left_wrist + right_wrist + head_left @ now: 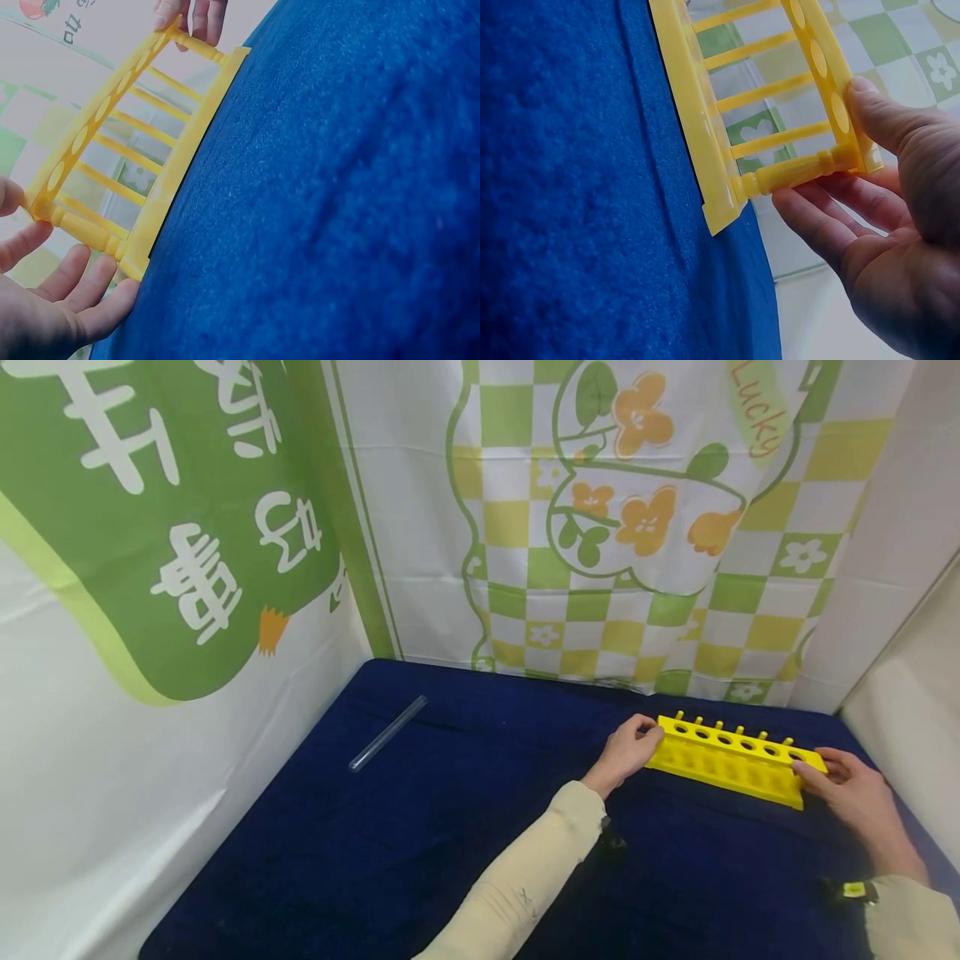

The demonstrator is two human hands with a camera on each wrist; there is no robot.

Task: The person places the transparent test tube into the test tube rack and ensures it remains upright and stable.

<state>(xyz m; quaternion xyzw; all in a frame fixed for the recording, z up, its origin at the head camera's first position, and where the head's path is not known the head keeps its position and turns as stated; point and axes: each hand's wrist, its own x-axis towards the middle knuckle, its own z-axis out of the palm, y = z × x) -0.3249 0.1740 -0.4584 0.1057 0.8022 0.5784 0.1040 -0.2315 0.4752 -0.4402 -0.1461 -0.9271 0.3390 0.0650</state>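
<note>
1. The left hand [624, 752] and right hand [855, 793] each pinch one end of the yellow plastic rack with six round holes [723, 767], at the far right of the dark blue plush cloth [487, 793].
2. Best to guide both ends together, so it doesn't twist.
3. Its base seems to meet the cloth; press lightly.
4. The clear, slender tube [387, 733] lies well apart, leftward; avoid sweeping sleeves across it.

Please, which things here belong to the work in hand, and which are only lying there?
In the work:
rack, held at both ends
left fingers
right fingers

Only there:
tube, untouched, lying apart on the cloth; it may belong too, as the rack has round holes
curtain, backdrop
</note>
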